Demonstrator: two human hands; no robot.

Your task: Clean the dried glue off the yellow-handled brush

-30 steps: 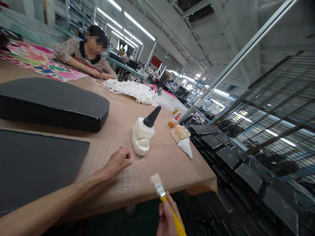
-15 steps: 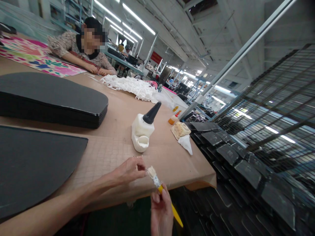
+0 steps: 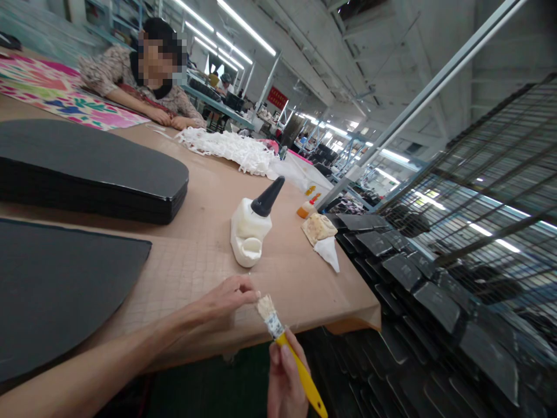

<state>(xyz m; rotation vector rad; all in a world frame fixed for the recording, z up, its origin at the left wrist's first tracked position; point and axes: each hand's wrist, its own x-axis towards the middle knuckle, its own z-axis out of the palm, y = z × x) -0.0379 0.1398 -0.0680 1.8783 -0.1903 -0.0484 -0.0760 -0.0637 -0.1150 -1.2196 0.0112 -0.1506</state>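
My right hand [image 3: 287, 371] is closed around the yellow handle of a paintbrush [image 3: 300, 374], whose pale, stiff-looking bristles point up and to the left. The metal band below the bristles is smeared white. My left hand [image 3: 232, 295] is pinched at the tip of the bristles; whether anything is between its fingertips is too small to tell. Just beyond my hands, a white plastic bottle [image 3: 249, 229] with a black cone-shaped nozzle stands on the brown-covered table [image 3: 209, 255].
Stacked black panels [image 3: 87, 165] and another dark panel [image 3: 56, 290] lie left. At the right edge are a small orange bottle [image 3: 306, 209], a stained sponge-like block [image 3: 319, 228] and a white scrap [image 3: 327, 253]. A person [image 3: 143, 75] leans on the table near white strips [image 3: 230, 148].
The brush now shows more of its yellow handle as my right hand has shifted slightly. My left fingers have moved a little and stay at the bristle tips.
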